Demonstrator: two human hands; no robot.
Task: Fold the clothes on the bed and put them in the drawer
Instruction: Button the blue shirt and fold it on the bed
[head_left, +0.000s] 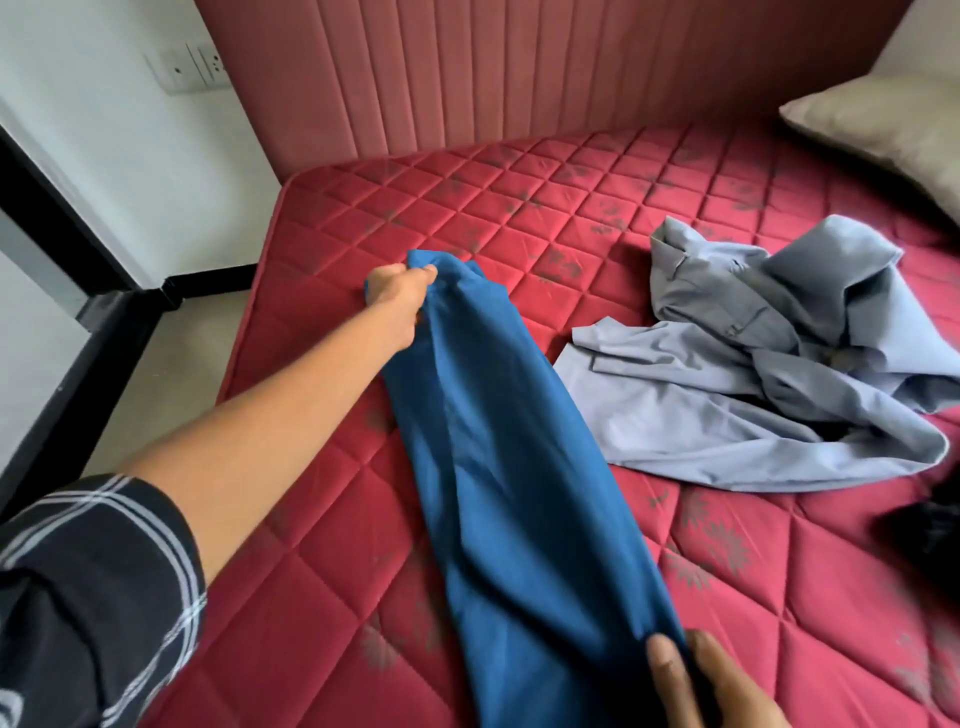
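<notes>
Blue garment (498, 467) stretched long across red mattress (363, 218); far end clenched in left hand (397, 293), near end pinched by right hand (701, 680). Risk: slack middle bunching, skewing the fold. Grey garment (753, 364) close beside, liable to snag. Mattress edge near left hand; open room beyond.

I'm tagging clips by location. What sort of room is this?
Most likely a bedroom: a red quilted mattress against a padded headboard, with a pillow at the far right and clothes lying on the bed.
</notes>
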